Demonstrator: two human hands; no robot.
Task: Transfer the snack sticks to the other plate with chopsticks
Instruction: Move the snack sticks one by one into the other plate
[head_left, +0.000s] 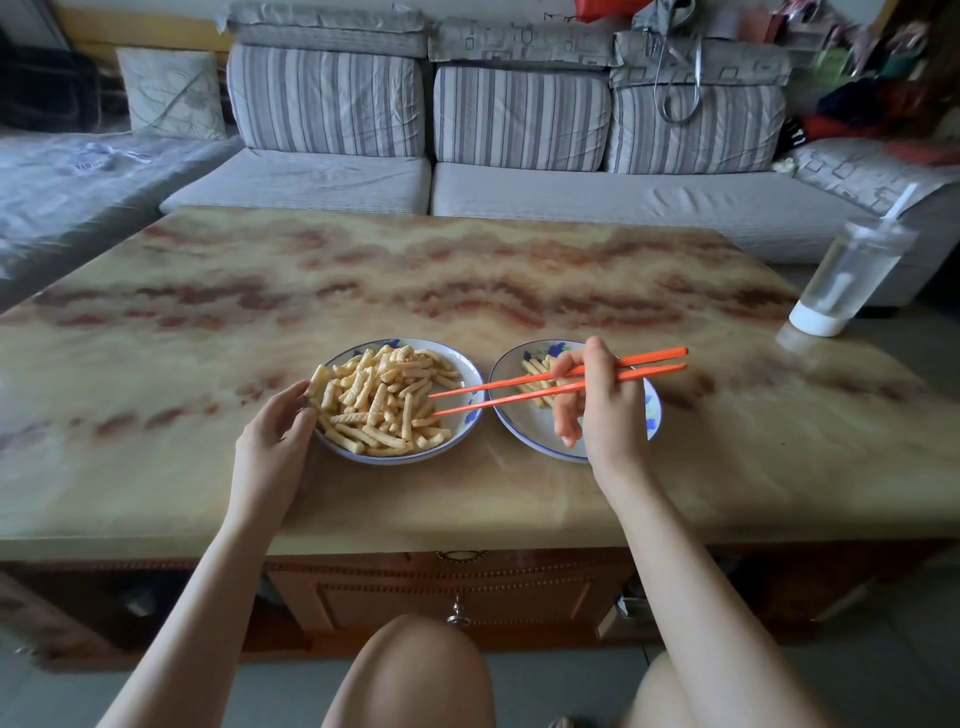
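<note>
A white plate with a blue rim (470, 410) sits left of centre, heaped with pale ridged snack sticks (384, 400). A second blue-rimmed plate (530, 431) lies to its right and holds a few snack sticks (535, 371), partly hidden by my right hand. My right hand (605, 400) hovers over that right plate, shut on a pair of orange chopsticks (519, 392). Their tips are spread apart above the right side of the full plate, with nothing between them. My left hand (278, 426) grips the full plate's left rim.
The plates rest on a marbled beige table (467, 280) near its front edge. A clear tumbler with a straw (847, 275) stands at the far right. A grey striped sofa (519, 156) runs behind the table. My knees are below the table edge.
</note>
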